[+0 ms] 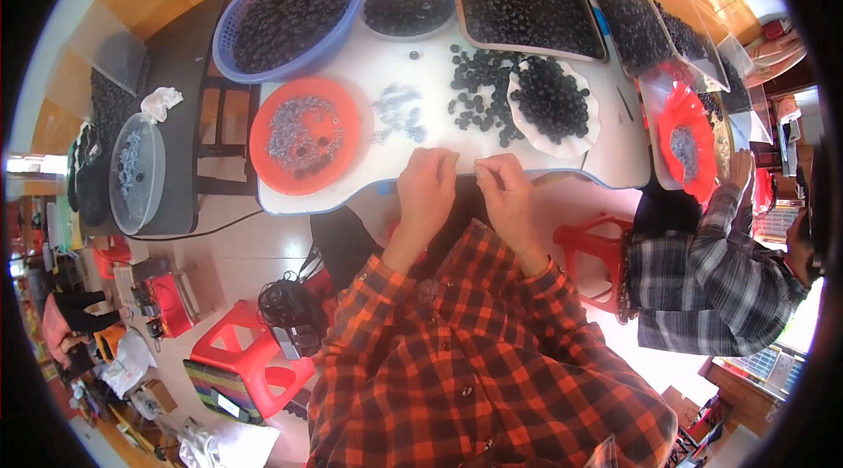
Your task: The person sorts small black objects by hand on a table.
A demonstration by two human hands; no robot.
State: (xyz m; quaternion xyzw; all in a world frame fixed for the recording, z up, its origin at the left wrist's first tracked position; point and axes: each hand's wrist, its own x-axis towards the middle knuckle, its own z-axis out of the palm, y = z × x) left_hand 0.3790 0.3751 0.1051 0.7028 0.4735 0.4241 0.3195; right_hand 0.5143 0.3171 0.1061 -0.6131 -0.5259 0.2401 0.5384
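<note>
Pieces (499, 73), small and black, lie loose on the worktop (386, 55), likely spread for easy reach. Near its edge, my left hand (426, 183) and right hand (507, 196) pinch closed; whether holding anything, I cannot tell.

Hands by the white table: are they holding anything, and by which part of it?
Cannot tell: left hand and right hand look pinched, but anything held is too small or hidden.

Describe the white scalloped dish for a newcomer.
On the white table, look just beyond the person's right hand, slightly rightward. There sits a scalloped dish heaped with black pieces; its white rim sets it apart from the wavy red dish farther right.
</note>
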